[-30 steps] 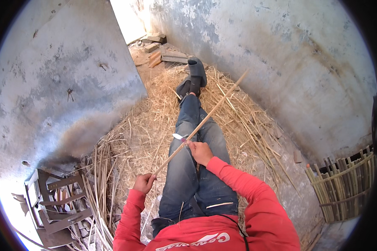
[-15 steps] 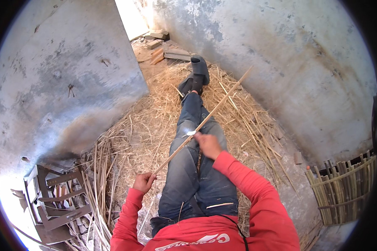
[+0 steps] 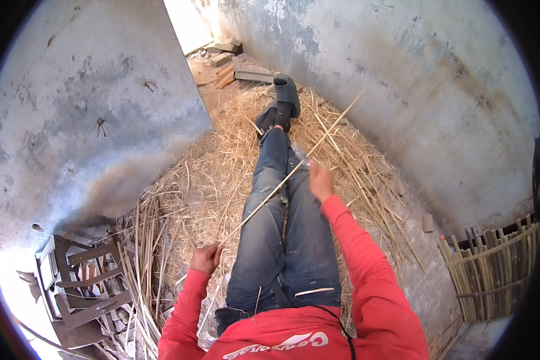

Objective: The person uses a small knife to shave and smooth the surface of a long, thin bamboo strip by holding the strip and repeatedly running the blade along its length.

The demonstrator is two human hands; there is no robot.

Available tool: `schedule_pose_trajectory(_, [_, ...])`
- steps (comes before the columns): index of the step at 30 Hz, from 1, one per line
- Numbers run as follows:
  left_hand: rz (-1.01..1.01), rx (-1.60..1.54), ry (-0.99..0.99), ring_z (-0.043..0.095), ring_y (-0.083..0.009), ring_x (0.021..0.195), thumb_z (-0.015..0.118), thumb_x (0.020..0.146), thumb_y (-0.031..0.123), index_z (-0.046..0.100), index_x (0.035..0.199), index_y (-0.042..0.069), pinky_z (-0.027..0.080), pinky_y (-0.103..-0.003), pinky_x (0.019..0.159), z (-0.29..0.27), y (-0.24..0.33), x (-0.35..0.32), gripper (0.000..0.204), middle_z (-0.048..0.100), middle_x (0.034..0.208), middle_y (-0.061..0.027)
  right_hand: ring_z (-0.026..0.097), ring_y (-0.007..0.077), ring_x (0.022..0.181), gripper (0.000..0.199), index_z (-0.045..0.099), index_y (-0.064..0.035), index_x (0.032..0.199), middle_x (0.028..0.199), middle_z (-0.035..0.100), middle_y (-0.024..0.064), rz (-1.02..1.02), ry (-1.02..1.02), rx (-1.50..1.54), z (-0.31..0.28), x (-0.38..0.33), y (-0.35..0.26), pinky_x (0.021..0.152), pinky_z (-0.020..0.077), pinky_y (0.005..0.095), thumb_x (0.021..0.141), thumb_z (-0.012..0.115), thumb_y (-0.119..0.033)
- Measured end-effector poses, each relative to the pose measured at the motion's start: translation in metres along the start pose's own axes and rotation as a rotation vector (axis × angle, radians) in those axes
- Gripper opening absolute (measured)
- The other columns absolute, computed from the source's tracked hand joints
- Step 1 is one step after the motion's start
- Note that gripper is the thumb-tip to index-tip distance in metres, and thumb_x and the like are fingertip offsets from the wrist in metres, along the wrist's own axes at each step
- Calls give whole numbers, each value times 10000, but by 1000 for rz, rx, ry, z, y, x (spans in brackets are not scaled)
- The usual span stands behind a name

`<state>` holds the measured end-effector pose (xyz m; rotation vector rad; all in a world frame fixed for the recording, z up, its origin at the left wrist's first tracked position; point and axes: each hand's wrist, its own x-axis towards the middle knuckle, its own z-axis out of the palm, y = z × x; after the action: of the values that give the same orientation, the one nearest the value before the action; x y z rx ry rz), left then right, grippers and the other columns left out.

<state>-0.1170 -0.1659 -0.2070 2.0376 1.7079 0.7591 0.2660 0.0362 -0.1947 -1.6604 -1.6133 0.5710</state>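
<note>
A long, thin, pale bamboo strip [image 3: 264, 203] slants across my legs from lower left to upper right. My left hand [image 3: 205, 258] is closed round its lower end, beside my left thigh. Over my right shin, my right hand [image 3: 322, 182] is closed on a knife whose blade [image 3: 306, 161], blurred and greyish, lies against the upper part of the strip; the handle is hidden in my fist. Past the blade, the strip's far end reaches toward the wall, held by nothing.
Shavings [image 3: 222, 174] cover the floor around my outstretched legs. Loose strips [image 3: 143, 246] lie at left, next to a brown metal frame [image 3: 93, 285]. More strips [image 3: 375, 198] lie at right, and a slatted bamboo basket [image 3: 495, 273] stands by the right wall. Bricks [image 3: 224, 59] sit near the doorway.
My right hand and the knife have moved up along the strip, away from my body and to the right. The left hand has hardly moved and keeps its hold.
</note>
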Motion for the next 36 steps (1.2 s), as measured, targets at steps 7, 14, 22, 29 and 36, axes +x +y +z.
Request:
schedule_pose_trajectory(7, [43,94,92,639,-377,612,730,930,200,729,964,47,500,-446,563,5,-8,5,157,645,699,-182,662,439,689,441,740,-22,877,752,654,268,-215,-250,30,48,-55,-38,636,484,520,1046,537,-375])
schedule_pose_trajectory(14, [29,172,136,661,-353,608,714,943,229,735,1011,133,520,-465,541,19,-3,-4,120,671,712,-123,638,498,723,586,685,18,751,738,643,293,137,112,44,6,-1,-14,665,480,562,1057,475,-436])
schedule_pose_trajectory(22, [6,231,111,650,-362,588,706,945,262,725,1079,169,504,-487,516,22,-2,-11,164,647,728,-105,631,503,738,576,691,19,795,737,643,285,93,-4,0,7,-8,4,667,479,566,1056,474,-447])
schedule_pose_trajectory(29, [3,320,171,642,-352,566,711,936,265,715,1147,193,498,-480,501,28,-13,-16,223,638,740,-80,656,460,743,479,712,-23,841,750,648,260,-200,-295,-36,47,-70,-39,668,510,538,1064,474,-374])
schedule_pose_trajectory(36, [28,297,174,640,-348,561,713,933,254,715,1138,204,499,-477,501,31,-2,-10,210,639,741,-82,654,490,765,437,737,-43,942,806,671,263,94,103,23,7,4,-8,676,518,548,1055,504,-394])
